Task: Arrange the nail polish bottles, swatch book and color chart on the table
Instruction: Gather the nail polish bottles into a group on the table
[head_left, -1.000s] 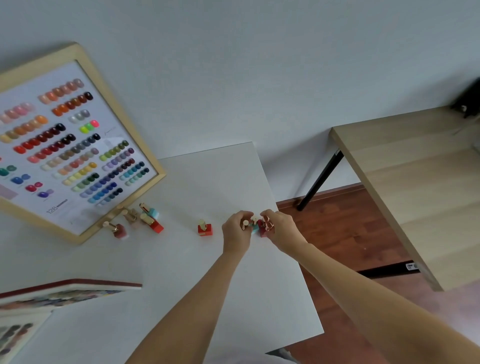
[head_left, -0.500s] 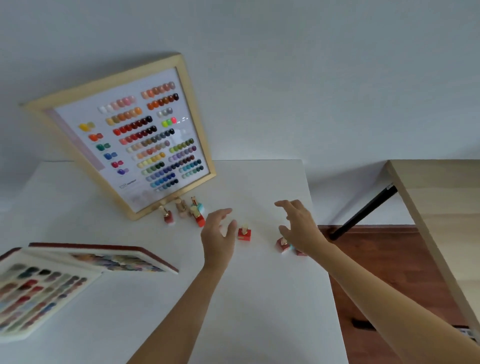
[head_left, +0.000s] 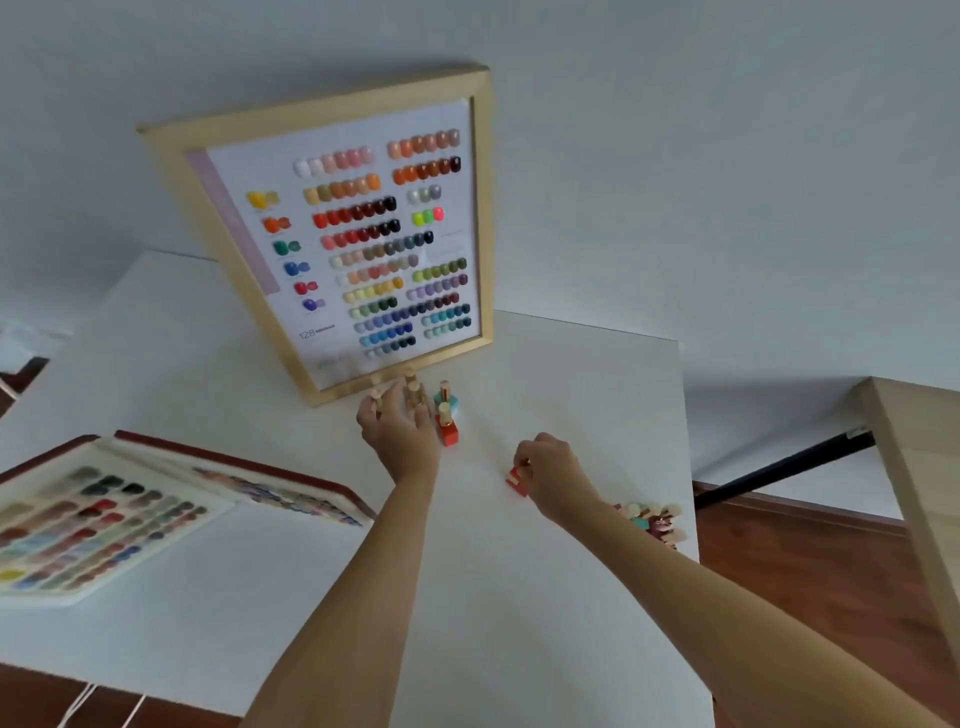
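A wood-framed color chart (head_left: 358, 244) leans against the wall at the back of the white table (head_left: 260, 623). Below its lower edge stand several nail polish bottles, among them a red one (head_left: 448, 428) and a teal one (head_left: 447, 401). My left hand (head_left: 397, 428) reaches into that cluster with fingers spread over two gold-capped bottles; whether it grips one is hidden. My right hand (head_left: 550, 473) is closed on a single red bottle (head_left: 518, 478) standing on the table. More bottles (head_left: 652, 522) lie grouped near the right edge. An open swatch book (head_left: 104, 514) lies at the left.
A light wooden desk (head_left: 919, 467) with a black leg (head_left: 779, 462) stands to the right, across a gap of brown wood floor (head_left: 779, 571). The table's right edge runs close past the grouped bottles. White cords (head_left: 83, 701) hang at the lower left.
The view has swung left. My left hand moved from the lone red bottle to the cluster under the chart. My right hand left the group at the right edge and closed on the red bottle.
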